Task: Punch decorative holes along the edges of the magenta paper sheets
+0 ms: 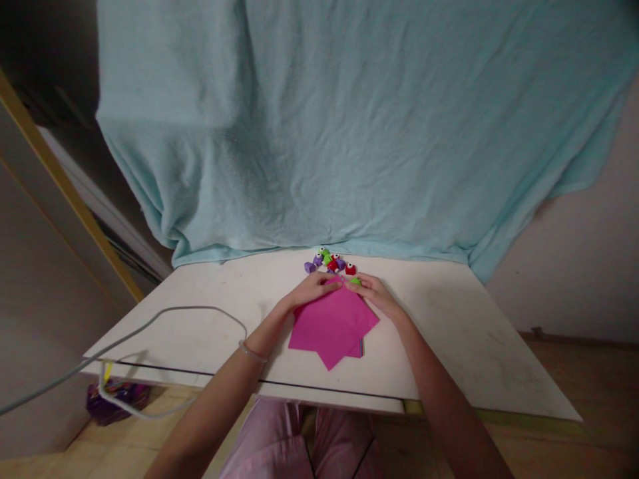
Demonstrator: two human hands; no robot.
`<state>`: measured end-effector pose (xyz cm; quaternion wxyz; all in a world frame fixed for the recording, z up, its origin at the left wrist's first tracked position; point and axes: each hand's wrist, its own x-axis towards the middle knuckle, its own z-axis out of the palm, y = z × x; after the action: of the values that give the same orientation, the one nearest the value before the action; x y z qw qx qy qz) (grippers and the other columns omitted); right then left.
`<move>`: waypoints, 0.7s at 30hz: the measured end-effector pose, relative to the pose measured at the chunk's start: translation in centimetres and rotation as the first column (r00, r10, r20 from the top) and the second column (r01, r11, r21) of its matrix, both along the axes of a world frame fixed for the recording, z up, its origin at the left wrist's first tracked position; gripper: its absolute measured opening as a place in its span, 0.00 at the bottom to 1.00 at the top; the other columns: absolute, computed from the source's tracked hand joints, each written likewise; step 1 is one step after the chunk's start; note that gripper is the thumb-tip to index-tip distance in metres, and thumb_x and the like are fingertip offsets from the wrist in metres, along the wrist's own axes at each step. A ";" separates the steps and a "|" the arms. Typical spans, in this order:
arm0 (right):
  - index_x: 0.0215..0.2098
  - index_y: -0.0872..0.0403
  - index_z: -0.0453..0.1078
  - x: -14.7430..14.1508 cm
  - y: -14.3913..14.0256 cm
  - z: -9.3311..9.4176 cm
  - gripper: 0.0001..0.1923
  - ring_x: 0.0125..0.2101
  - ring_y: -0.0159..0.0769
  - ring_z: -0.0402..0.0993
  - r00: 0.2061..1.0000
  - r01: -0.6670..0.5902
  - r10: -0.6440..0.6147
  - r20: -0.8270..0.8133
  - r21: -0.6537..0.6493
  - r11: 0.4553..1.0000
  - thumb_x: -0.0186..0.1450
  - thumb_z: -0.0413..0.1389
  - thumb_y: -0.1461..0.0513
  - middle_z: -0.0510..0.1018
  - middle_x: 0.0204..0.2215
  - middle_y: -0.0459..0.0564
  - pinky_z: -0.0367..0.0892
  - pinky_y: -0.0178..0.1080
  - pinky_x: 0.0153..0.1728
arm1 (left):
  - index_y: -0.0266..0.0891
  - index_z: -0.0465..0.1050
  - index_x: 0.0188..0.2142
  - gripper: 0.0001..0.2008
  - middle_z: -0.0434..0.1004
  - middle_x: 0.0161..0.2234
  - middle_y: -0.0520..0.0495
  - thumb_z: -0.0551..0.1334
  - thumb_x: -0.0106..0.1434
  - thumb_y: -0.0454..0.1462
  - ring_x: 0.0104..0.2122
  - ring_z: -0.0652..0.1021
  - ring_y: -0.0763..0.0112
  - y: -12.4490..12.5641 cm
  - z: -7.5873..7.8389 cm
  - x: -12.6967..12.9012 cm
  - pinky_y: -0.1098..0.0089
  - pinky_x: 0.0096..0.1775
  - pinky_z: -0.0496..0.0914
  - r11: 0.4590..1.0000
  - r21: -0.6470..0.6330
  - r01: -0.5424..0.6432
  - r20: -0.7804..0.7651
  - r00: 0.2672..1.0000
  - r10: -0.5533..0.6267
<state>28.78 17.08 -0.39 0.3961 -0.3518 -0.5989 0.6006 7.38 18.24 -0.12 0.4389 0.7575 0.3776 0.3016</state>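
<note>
A magenta paper sheet point(332, 326) lies turned like a diamond on top of a small stack of coloured sheets point(360, 348) on the white table point(200, 299). My left hand point(314, 289) presses flat on the sheet's far left edge. My right hand point(375, 293) rests on its far right edge, fingertips near the top corner. Just beyond my fingers sits a cluster of small purple, green and red plastic pieces point(329, 262).
A pale blue cloth point(349, 133) hangs behind the table. A grey cable point(150, 326) loops over the table's left part and off its front edge. A purple bag point(114, 399) lies on the wooden floor at the left.
</note>
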 end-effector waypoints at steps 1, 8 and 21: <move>0.36 0.54 0.73 0.1 0.0 0.1 0.15 0.32 0.36 0.74 1.000 0.021 -0.021 0.002 0.018 1.000 0.58 0.63 0.53 0.77 0.31 0.46 0.66 0.34 0.32 | 0.32 0.75 0.34 0.23 0.70 0.26 0.50 0.56 0.62 0.51 0.24 0.67 0.73 -0.1 0.1 0.0 0.74 0.27 0.60 1.000 -0.006 -0.004 0.003 1.000 0.004; 0.33 0.55 0.71 0.6 1.1 0.1 0.18 0.25 0.36 0.75 0.983 0.183 -0.183 -0.009 -0.016 0.983 0.58 0.62 0.48 0.79 0.26 0.50 0.68 0.34 0.27 | 0.33 0.72 0.30 0.22 0.70 0.26 0.50 0.57 0.61 0.52 0.25 0.68 0.73 -0.4 0.6 0.1 0.75 0.27 0.60 0.999 -0.036 -0.005 0.029 1.000 0.006; 0.32 0.59 0.72 2.3 2.7 -0.6 0.31 0.26 0.40 0.76 0.895 0.275 -0.398 -0.202 -0.453 0.848 0.67 0.40 0.43 0.79 0.27 0.60 0.70 0.38 0.32 | 0.33 0.73 0.30 0.24 0.69 0.24 0.49 0.57 0.58 0.54 0.24 0.69 0.71 -0.3 0.1 0.2 0.74 0.25 0.60 0.996 -0.063 -0.057 0.025 0.998 0.059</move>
<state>31.09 19.82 -1.01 0.4956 -0.4364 -0.3220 0.6785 7.61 17.90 0.03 0.4582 0.7281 0.4026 0.3128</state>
